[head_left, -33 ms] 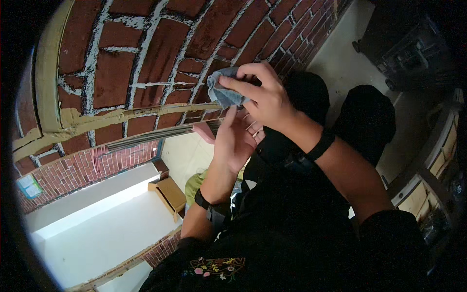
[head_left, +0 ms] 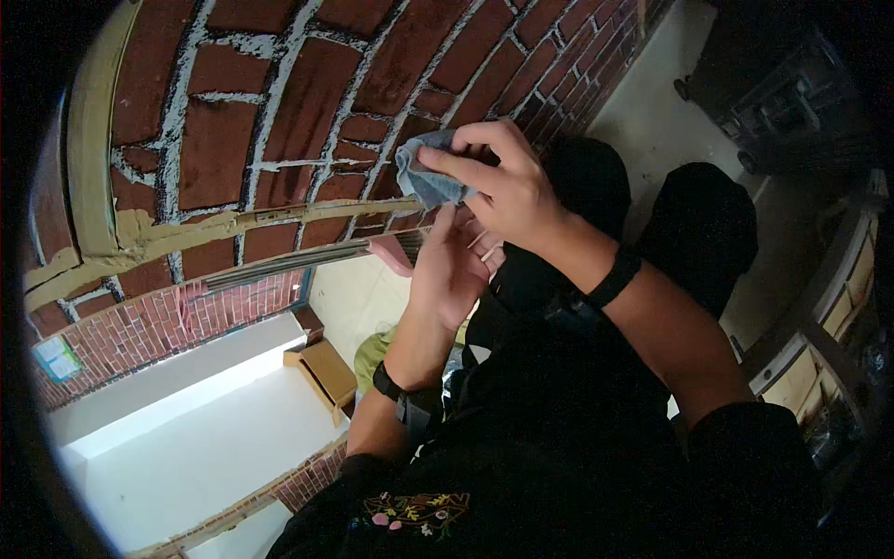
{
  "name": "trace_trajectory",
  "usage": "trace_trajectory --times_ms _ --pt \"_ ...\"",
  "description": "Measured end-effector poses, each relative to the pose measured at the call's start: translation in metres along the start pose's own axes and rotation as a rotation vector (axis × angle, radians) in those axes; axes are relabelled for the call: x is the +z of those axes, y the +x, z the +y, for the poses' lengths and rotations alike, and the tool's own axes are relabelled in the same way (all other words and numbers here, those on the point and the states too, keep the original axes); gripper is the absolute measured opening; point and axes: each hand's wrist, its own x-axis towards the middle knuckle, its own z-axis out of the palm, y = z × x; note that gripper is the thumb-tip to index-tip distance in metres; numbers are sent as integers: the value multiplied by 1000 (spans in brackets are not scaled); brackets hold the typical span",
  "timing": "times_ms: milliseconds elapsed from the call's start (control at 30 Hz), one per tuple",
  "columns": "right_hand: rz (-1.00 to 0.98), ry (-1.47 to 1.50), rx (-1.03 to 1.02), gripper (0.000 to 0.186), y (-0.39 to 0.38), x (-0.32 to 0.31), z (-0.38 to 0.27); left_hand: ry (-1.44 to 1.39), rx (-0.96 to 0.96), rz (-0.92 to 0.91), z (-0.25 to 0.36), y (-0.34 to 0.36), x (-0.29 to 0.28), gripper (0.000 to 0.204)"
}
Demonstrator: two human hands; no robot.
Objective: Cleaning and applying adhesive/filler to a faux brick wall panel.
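Gray-blue cloth (head_left: 421,175): crumpled, located in front of the brick-patterned wall (head_left: 307,98), over the right end of the visible tan strip (head_left: 186,231). Contact between cloth and wall cannot be confirmed from here.

Right hand (head_left: 515,191): enters from above the cloth, on its right side, back of the hand facing up. The grip is pinching the cloth between thumb and fingers; part of the fabric hangs below the fingertips. A black wristband (head_left: 616,278) encircles the wrist.

Left hand (head_left: 452,275): positioned below the cloth, palm exposed. The grip is unclosed, fingers loosely curled, thumb directed up toward the lower edge of the cloth. Whether the thumb touches the fabric cannot be determined. A second black band (head_left: 384,380) is fitted at this wrist.

Adjacent items: a pink piece (head_left: 391,253) is just beside the left hand, at the right end of a gray ribbed rail (head_left: 289,263). The rail runs below the tan strip. Lower left, an open cardboard box (head_left: 326,374) sits at the edge of a white surface (head_left: 205,447). Green fabric (head_left: 372,352) lies near the left forearm.

Clothing: black shirt (head_left: 559,447), flower embroidery (head_left: 419,511) at the front. Upper right: a dark wheeled unit (head_left: 792,102) on a pale floor (head_left: 680,112).
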Motion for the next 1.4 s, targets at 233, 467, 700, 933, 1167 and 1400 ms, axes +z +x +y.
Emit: trace_trajectory --times_ms 233,467,700,933,1167,1400 --pt "-17 11 30 59 1 -2 0 167 337 396 -25 7 15 27" --pt "-16 -3 17 58 2 0 0 77 369 356 -29 14 2 19" --pt "-8 -11 19 60 -2 1 2 -73 212 347 -37 19 -16 12" --pt "-64 23 -25 62 5 -6 10 -139 8 510 -54 32 -102 19" --pt "-161 164 -39 61 19 -22 18 -327 4 683 -44 16 -132 10" --pt "-144 159 -60 54 16 -17 21 -267 74 707 -40 43 -176 13"
